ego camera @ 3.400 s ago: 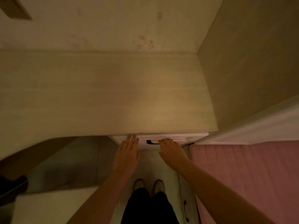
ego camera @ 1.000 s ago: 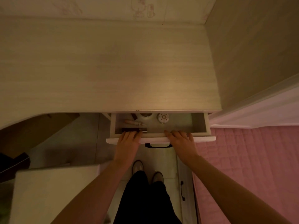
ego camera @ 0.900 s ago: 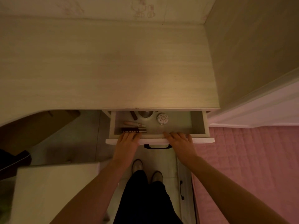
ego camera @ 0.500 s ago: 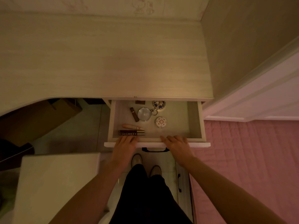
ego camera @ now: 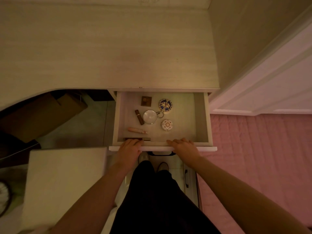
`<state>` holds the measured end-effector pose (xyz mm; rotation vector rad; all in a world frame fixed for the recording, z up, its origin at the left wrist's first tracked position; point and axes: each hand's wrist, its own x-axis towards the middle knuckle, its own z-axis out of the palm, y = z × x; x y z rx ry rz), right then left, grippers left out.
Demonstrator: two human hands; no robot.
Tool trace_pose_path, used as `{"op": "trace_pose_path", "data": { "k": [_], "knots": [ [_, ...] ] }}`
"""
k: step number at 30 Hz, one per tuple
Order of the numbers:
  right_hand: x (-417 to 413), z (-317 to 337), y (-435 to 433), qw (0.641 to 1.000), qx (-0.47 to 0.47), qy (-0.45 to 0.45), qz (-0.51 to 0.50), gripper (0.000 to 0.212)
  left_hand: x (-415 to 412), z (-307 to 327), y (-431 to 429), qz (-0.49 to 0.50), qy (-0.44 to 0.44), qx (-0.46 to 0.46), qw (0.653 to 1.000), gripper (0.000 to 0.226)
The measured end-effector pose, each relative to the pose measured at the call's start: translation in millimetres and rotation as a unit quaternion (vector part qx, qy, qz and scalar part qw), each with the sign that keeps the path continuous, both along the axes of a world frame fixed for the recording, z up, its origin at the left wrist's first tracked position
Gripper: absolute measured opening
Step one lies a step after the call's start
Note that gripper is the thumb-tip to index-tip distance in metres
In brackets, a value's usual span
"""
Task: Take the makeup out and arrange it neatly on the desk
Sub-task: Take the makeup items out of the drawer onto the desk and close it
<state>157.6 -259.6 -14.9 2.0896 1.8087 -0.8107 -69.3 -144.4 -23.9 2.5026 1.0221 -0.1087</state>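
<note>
Drawer (ego camera: 200, 119) open below the front edge of the desk (ego camera: 118, 48). Makeup all inside it, gathered in the left half; none on the desk yet.

Left hand (ego camera: 129, 148): draped over the drawer's front lip, fingers extended and reaching just inside, holding nothing. Right hand (ego camera: 183, 146): same lip, further right, fingers spread and relaxed, holding nothing. Black handle (ego camera: 162, 154) below the lip, between the two.

Key relation: dark tube with gold end (ego camera: 145, 139) flat against the inside of the front wall, long axis left to right, parallel to the lip, left part hidden under the left fingertips. Left hand clearly nearer. Likely first pick: pinch across the narrow width, then lift straight up past the lip.

Further in, toward the desk:
- pink tube (ego camera: 137, 130), also roughly left to right
- brown lipstick (ego camera: 139, 117), slanted front to back, just beside the round mirror (ego camera: 150, 117)
- small white round case (ego camera: 166, 125), nearest item to the right hand but apart from it
- blue patterned compact (ego camera: 165, 105)
- square brown compact (ego camera: 146, 101), near the back

Surface: pale wood grain, dim warm light, directly beyond the drawer.

Room: side panel (ego camera: 244, 39) and pink bed cover (ego camera: 253, 149) at right, white stool (ego camera: 64, 183) at left, cardboard box (ego camera: 42, 115) under the desk.
</note>
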Motion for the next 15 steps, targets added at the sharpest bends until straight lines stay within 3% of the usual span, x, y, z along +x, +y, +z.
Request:
{"op": "trace_pose_path", "data": {
  "k": [6, 8, 11, 15],
  "knots": [
    [10.9, 5.3, 7.5, 0.996, -0.017, 0.081, -0.04, 0.044, 0.0, 1.1, 4.8, 0.017, 0.009, -0.009, 1.0, 0.035],
    [16.2, 7.5, 14.1, 0.99, -0.025, 0.122, -0.071, 0.044, 7.1, 4.1, 9.6, 0.049, 0.023, -0.044, 0.998, 0.043],
    [25.1, 7.7, 24.9, 0.976, -0.035, 0.172, -0.129, 0.04, 20.9, 9.9, 18.2, 0.11, 0.012, -0.091, 0.99, 0.033],
    [37.0, 1.9, 39.8, 0.97, -0.032, 0.173, -0.169, 0.036, 39.7, 5.5, 35.3, 0.155, 0.005, -0.12, 0.981, 0.029]
  ]
}}
